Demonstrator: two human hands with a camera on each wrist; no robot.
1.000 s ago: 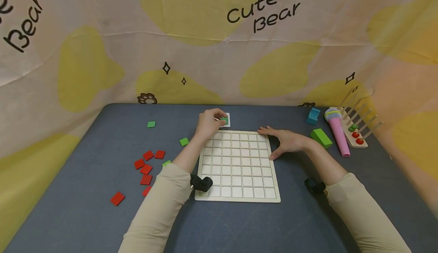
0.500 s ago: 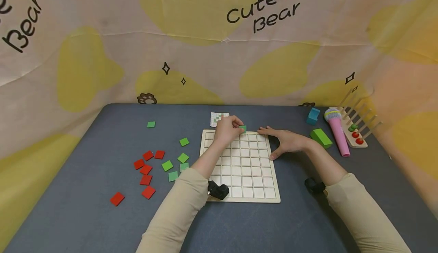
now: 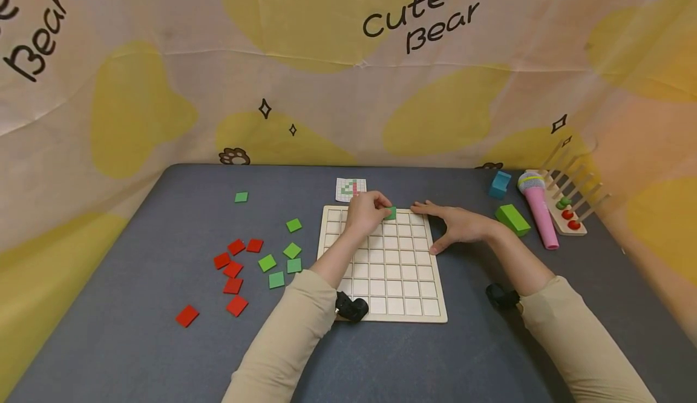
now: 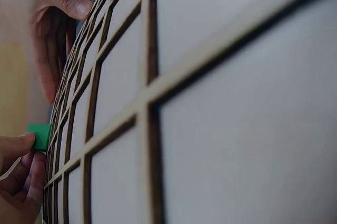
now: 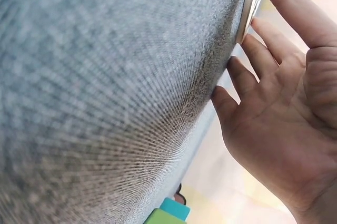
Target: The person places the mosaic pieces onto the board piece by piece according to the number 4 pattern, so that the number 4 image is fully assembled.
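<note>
The pale wooden grid board (image 3: 381, 264) lies flat at the centre of the grey cloth-covered desk (image 3: 136, 342). At its far edge, the left hand (image 3: 367, 209) pinches a small green square tile (image 3: 391, 213) over the top row of cells. At 3 o'clock of that tile, the right hand (image 3: 454, 224) rests with fingers spread, thumb against the board's right edge. Loose red square tiles (image 3: 233, 270) and green square tiles (image 3: 280, 265) lie at 9 o'clock of the board. A small printed pattern card (image 3: 350, 189) lies at 12 o'clock, just beyond it.
</note>
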